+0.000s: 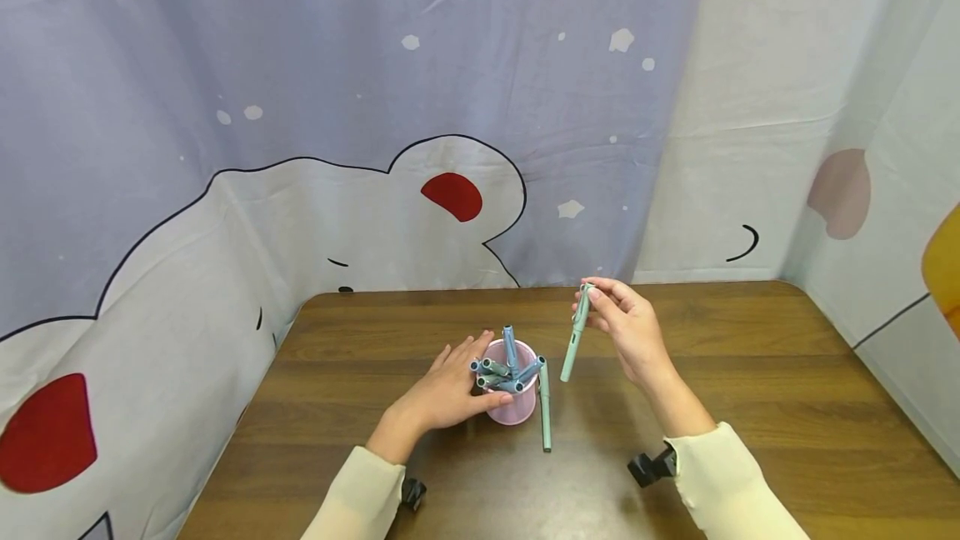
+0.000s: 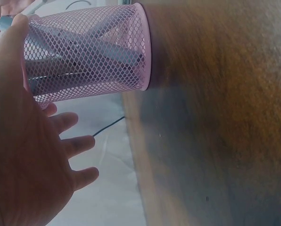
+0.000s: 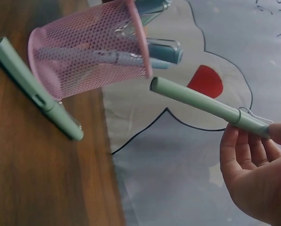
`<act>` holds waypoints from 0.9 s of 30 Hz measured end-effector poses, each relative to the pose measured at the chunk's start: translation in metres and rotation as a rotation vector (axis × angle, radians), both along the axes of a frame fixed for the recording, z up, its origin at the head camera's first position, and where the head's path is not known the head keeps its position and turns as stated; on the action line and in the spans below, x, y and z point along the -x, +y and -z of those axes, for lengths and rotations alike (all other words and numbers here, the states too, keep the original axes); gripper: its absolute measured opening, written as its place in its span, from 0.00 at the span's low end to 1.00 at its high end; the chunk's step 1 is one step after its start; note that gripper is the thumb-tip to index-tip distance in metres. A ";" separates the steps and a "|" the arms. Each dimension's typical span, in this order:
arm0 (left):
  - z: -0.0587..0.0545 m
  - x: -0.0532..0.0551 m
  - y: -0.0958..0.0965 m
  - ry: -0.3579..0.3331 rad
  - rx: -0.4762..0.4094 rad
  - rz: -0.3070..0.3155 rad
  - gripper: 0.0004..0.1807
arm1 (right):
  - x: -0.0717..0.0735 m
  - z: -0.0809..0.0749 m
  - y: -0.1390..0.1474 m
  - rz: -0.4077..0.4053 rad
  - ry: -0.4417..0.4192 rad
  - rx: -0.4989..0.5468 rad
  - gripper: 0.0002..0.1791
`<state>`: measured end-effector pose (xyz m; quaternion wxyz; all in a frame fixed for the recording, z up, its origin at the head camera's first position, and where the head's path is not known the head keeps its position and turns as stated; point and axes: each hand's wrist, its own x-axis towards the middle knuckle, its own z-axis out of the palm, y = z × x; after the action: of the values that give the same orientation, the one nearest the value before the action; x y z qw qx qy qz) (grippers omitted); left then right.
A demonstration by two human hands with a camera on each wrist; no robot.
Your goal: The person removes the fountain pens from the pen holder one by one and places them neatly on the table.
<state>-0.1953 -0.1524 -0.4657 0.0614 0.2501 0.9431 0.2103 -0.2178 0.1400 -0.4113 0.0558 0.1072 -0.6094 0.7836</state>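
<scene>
A pink mesh pen cup stands upright on the table, holding several blue and green pens. My left hand is around its left side, with the thumb at the near rim and the index finger at the far side; the other fingers spread behind it in the left wrist view. To the right of the cup, my right hand pinches a light green pen near its clip end, in the air, its other end slanting down toward the cup. Another green pen lies on the table beside the cup's right side.
The brown wooden table meets a printed curtain along its back edge. Black camera mounts are worn at both wrists, below cream sleeves.
</scene>
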 end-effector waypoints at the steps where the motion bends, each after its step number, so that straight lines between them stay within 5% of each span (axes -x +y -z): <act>1: 0.000 0.000 0.000 0.000 0.000 0.000 0.57 | 0.000 0.002 0.001 -0.001 -0.007 -0.013 0.10; 27: 0.000 0.000 0.000 -0.012 -0.005 -0.002 0.58 | -0.002 0.046 0.013 -0.059 -0.230 -0.271 0.23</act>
<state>-0.1954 -0.1526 -0.4659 0.0660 0.2479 0.9425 0.2141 -0.2160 0.1527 -0.4576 -0.0524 0.0414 -0.7083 0.7028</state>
